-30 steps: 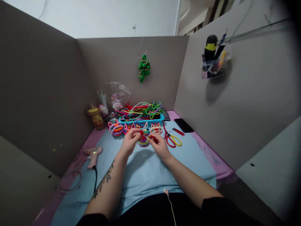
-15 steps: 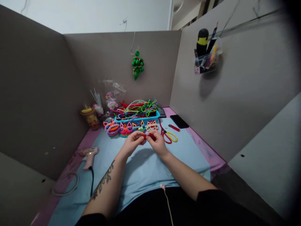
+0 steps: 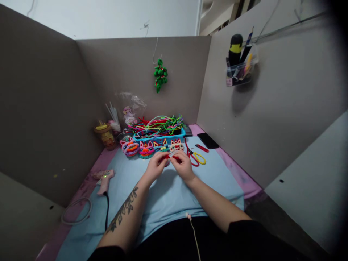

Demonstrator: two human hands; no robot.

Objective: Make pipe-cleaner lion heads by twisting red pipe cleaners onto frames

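My left hand [image 3: 156, 166] and my right hand [image 3: 182, 167] meet above the blue cloth, fingertips pinched close together. Between them is a small red pipe cleaner piece [image 3: 176, 158], mostly covered by the fingers. A small pale bit shows at the right fingertips, too small to name. Just beyond my hands stands a row of several fuzzy animal heads, among them an orange and purple one [image 3: 129, 148], a pink one [image 3: 146, 149] and a cream one [image 3: 176, 145]. Scissors [image 3: 199, 158] with a red and a yellow handle lie right of my right hand.
Behind the heads, a blue basket [image 3: 159, 138] overflows with coloured pipe cleaners. A pink glue gun [image 3: 105, 182] with a black cord lies left. To the right are a red tool [image 3: 202, 148] and a black phone [image 3: 208, 140]. Grey partitions enclose the table; a pen holder [image 3: 239, 74] hangs right.
My left hand has turned slightly, its fingers now curled more over the red piece. A pale bit shows more plainly at the right fingertips. The view has shifted slightly.
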